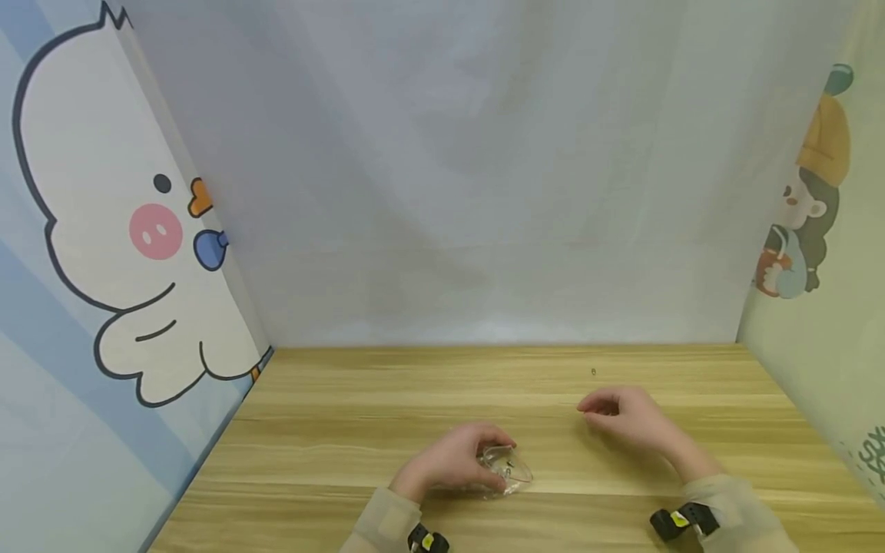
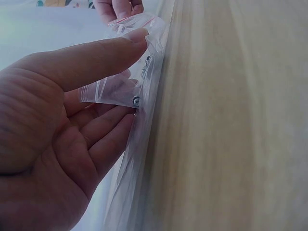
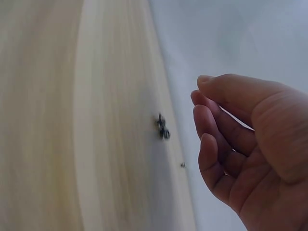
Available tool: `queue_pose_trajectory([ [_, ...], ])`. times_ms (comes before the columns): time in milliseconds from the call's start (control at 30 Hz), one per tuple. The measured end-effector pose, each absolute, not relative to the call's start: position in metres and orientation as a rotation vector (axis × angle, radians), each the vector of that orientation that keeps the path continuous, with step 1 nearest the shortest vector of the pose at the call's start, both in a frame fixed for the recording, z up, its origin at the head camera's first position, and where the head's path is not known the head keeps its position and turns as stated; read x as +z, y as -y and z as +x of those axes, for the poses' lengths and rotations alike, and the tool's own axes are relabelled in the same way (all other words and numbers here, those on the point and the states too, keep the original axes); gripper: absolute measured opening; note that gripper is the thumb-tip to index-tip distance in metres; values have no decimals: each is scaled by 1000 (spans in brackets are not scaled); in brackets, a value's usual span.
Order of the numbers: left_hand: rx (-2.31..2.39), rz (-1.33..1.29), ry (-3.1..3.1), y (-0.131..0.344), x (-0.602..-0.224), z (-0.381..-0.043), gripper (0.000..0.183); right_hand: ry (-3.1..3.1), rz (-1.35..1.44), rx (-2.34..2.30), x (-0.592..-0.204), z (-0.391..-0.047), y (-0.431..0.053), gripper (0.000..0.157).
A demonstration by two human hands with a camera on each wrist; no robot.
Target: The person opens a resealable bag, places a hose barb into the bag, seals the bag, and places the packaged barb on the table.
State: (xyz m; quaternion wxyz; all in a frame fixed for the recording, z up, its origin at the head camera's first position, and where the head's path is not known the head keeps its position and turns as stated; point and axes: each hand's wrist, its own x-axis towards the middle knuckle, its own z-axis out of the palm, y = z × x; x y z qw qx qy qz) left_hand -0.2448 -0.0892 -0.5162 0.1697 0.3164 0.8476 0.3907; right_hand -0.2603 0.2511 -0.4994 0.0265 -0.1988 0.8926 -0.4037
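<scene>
A small clear zip-lock plastic bag [image 1: 518, 470] lies on the wooden table, with a few tiny metal parts [image 2: 136, 100] inside it. My left hand [image 1: 459, 459] holds the bag, its thumb on the near side and fingers curled about it. To the right, my right hand [image 1: 632, 418] hovers above the table with loosely bent fingers; I see nothing between thumb and fingertips. Below it on the wood sits a little cluster of dark metal pieces [image 3: 162, 127], blurred in the right wrist view. A single tiny metal piece [image 1: 593, 372] lies farther back.
The wood-grain table [image 1: 332, 430] ends at a pale hanging curtain [image 1: 484, 192] at the back. A panel with a white cartoon bird [image 1: 90, 177] borders the left side. Another printed panel [image 1: 836, 330] stands on the right.
</scene>
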Motion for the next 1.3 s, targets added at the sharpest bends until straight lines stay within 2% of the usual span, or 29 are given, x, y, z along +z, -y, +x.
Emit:
queue_pose_trajectory([
  [333,1101,925,-2412,91,-518,-246,56,-2804,-568,-1188,-506,-275,-275,16],
  [767,1107,928,-2421,89,-518,-243,57,-2740,-640,-1155,-524,-289,-281,12],
  [1300,1146,893,-2392,91,-516,-243,57,-2738,-659,-1124,-520,-294,-280,10],
])
